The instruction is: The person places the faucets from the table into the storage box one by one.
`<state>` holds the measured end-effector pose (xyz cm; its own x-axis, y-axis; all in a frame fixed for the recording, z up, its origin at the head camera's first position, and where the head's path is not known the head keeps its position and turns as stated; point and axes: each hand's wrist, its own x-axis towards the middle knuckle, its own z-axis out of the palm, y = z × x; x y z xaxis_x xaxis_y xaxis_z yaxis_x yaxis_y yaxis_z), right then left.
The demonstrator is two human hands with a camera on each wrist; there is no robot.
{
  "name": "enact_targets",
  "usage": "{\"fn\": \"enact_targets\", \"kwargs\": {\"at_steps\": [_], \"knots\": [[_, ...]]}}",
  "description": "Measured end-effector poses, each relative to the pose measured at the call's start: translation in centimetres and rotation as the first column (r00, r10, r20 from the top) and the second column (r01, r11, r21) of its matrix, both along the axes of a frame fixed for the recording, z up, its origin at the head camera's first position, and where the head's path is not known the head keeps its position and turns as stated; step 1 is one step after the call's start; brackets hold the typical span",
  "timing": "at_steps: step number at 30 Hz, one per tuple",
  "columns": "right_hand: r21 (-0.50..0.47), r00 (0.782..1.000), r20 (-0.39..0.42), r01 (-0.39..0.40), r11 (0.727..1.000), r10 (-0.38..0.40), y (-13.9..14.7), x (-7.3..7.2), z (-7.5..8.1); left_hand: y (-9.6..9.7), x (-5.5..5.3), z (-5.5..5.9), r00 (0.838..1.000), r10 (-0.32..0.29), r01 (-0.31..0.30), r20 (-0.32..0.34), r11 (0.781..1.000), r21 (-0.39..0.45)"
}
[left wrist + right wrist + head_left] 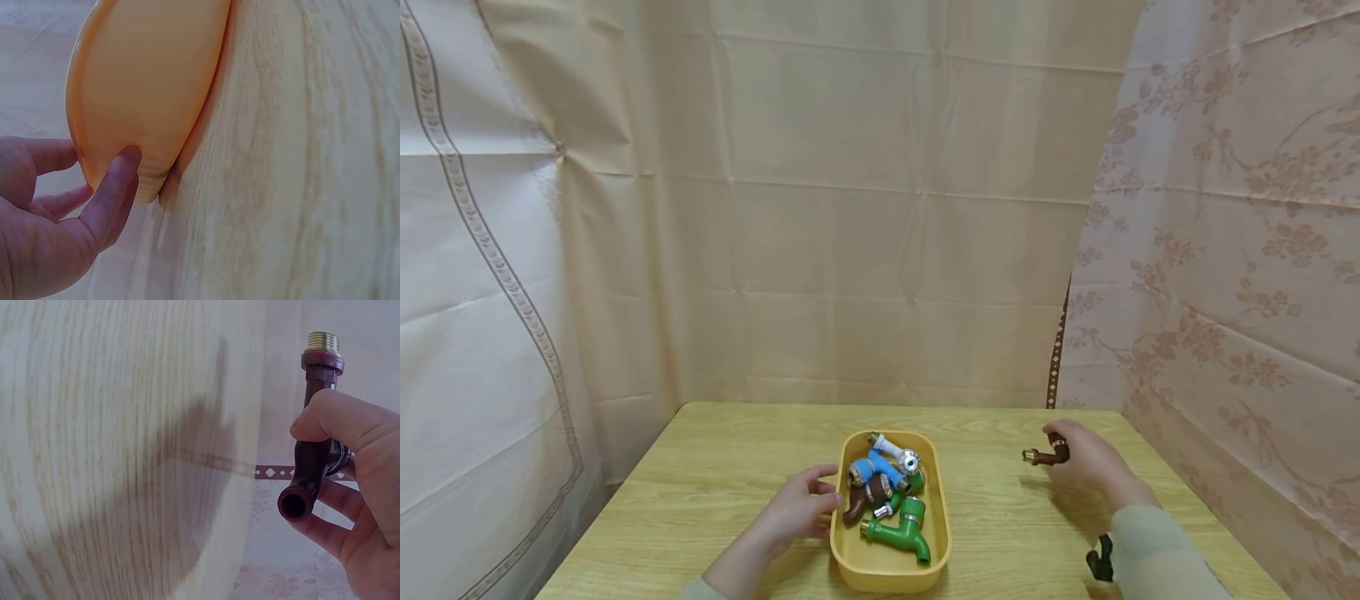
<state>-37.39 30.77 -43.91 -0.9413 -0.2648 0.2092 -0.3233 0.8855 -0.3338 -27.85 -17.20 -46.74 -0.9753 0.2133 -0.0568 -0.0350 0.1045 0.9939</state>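
My right hand (1086,457) holds a dark brown plastic tap (315,447) with a brass threaded end, raised over the right side of the table. In the right wrist view the thumb presses along its body and the fingers lie behind it; the round spout mouth faces the camera. At the left side of a yellow tub (891,581), my left hand (801,504) touches the wall with extended fingertips (130,156). Inside the tub lie a white tap (891,450), a blue tap (880,468), another brown tap (867,497) and a green tap (898,533). More green parts show beneath them.
The wood-grain table (737,442) ends at a back edge before a beige curtain (880,208). A floral curtain (1247,275) hangs on the right, a pale one (467,292) on the left. A black piece (1101,558) sits by the right sleeve.
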Motion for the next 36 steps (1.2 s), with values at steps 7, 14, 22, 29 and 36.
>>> {"fn": "enact_targets", "kwargs": {"at_steps": [7, 14, 22, 29, 36], "knots": [[0.003, 1.000, -0.028, -0.009, 1.000, 0.009, 0.5, -0.1, 0.1, 0.0, 0.0, 0.0, 1.000, 0.008, -0.008, 0.006, 1.000, -0.001], [-0.004, 0.999, -0.034, -0.010, 1.000, 0.010, 0.5, 0.2, 0.5, 0.0, -0.1, 0.0, 1.000, 0.005, -0.005, 0.015, 1.000, 0.006], [0.002, 0.998, -0.053, -0.025, 1.000, 0.025, 0.0, 0.1, 0.7, -0.1, -0.1, 0.0, 1.000, 0.008, -0.008, 0.017, 1.000, -0.007], [0.006, 0.996, -0.077, -0.053, 0.999, 0.053, -0.7, 0.0, 0.8, 0.0, -0.1, 0.1, 1.000, 0.007, -0.007, 0.010, 1.000, 0.003], [0.012, 0.994, -0.086, -0.067, 0.998, 0.068, -1.5, 0.0, 0.8, 0.0, 0.0, 0.1, 1.000, 0.003, -0.004, 0.011, 1.000, 0.001]]}}
